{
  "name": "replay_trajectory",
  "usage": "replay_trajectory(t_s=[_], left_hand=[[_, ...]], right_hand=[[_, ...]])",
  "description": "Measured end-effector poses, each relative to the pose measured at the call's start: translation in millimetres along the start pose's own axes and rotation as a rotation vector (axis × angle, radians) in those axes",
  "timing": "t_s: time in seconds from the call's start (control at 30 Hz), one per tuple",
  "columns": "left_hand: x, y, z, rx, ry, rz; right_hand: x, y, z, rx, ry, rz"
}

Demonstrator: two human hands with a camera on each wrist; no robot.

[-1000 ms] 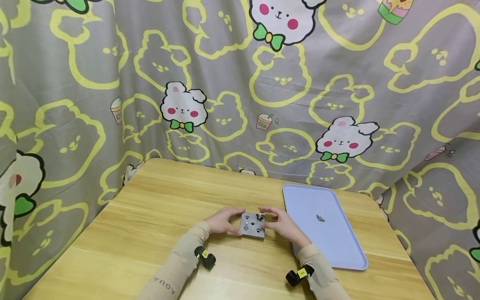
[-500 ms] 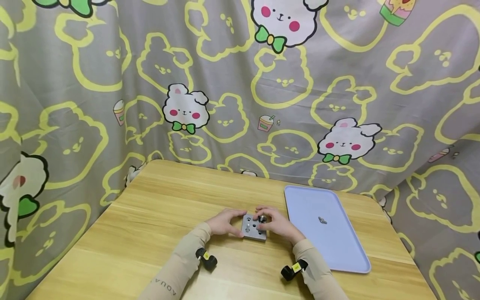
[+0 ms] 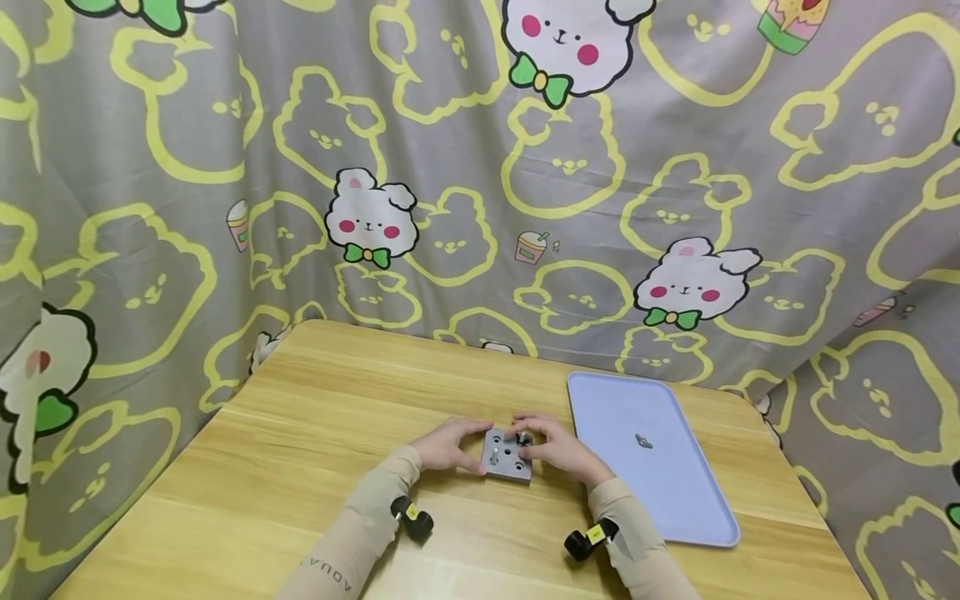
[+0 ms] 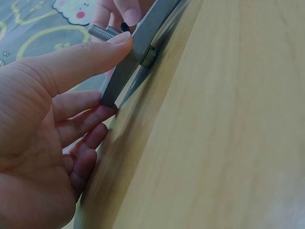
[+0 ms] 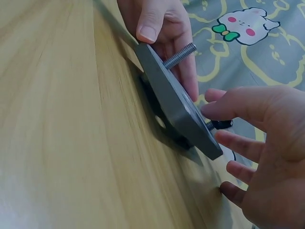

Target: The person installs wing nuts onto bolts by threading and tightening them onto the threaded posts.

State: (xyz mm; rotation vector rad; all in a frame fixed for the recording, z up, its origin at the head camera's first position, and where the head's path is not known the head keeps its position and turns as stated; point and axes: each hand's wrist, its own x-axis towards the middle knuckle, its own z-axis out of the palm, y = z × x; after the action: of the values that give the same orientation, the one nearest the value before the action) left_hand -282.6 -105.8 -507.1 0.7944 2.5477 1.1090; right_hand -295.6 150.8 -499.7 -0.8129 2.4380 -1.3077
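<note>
From where I stand, the person's left hand (image 3: 450, 444) holds the grey plate (image 3: 507, 473) at its edge, thumb near and fingers beyond. The right hand (image 3: 557, 443) is at the opposite side, its bent fingers and thumb close about a dark nut (image 5: 223, 124); whether they pinch it, I can't tell. So the plate sits between the two hands, over the table (image 3: 187, 500), its underside partly clear of the wood.

That nut is on a bolt (image 5: 209, 125) poking up at the plate's far corner, by the right hand. A second bolt (image 5: 180, 56) stands bare-threaded near the left thumb, and holes show in the face between the hands.

Just beyond the right hand, on its outer side, lies a blue tray (image 3: 652, 496) with a small metal piece (image 3: 643, 442) in it. Past both hands hangs a patterned curtain (image 3: 450, 292)
</note>
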Motion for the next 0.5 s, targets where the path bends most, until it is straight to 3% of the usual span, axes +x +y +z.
replay_trajectory(t_s=[0.5], left_hand=[[1.8, -2.0, 1.0, -0.019, -0.003, 0.026]], right_hand=[[-14.6, -9, -4, 0.033, 0.076, 0.069]])
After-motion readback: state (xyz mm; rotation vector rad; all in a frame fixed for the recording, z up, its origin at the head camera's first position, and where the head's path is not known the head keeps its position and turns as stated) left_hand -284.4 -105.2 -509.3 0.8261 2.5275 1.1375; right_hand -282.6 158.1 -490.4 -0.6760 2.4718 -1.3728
